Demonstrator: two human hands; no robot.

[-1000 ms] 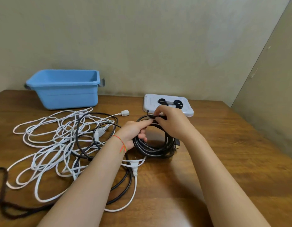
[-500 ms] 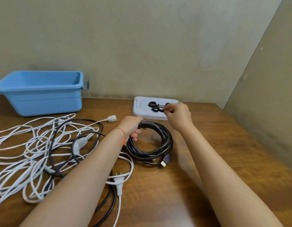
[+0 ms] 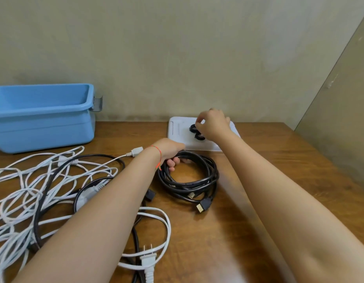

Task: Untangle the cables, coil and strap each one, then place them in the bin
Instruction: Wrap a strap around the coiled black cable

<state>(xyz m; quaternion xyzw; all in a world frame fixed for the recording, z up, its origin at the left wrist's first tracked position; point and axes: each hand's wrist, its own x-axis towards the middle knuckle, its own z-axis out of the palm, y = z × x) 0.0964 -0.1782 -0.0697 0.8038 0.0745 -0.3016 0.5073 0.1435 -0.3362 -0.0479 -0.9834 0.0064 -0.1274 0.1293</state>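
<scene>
1. Cables first, at far left: blue bin (image 3: 44,127) at the back left of the tabletop (image 3: 279,170), no cable visible inside as far as the angle shows; nothing binned yet, by the look of it.
2. Just right of and in front of the bin: white cable (image 3: 30,193) sprawled in loose loops, crossed and threaded by a loose black cable (image 3: 44,201); white two-prong plug (image 3: 148,260) lying near the front edge. Judged still tangled, neither coiled nor strapped.
3. Centre: black coiled cable (image 3: 189,176) lying flat on the tabletop, gold-tipped connector (image 3: 203,206) poking out at the near side. Coiling judged done; no strap visible round it.
4. On the coil's far-left rim: left hand (image 3: 168,152), fingers (image 3: 173,162) curled round the bundled strands, holding the loops together.
5. Behind the coil: white tray (image 3: 177,131) carrying black straps (image 3: 199,136), rolled into small rings.
6. Over the tray: right hand (image 3: 212,124), thumb and forefinger pinching one strap ring.
7. Left to do, as a judgement: strap this coil, bin it, then separate, coil, strap and bin the two remaining cables. Roughly a third along at best.
</scene>
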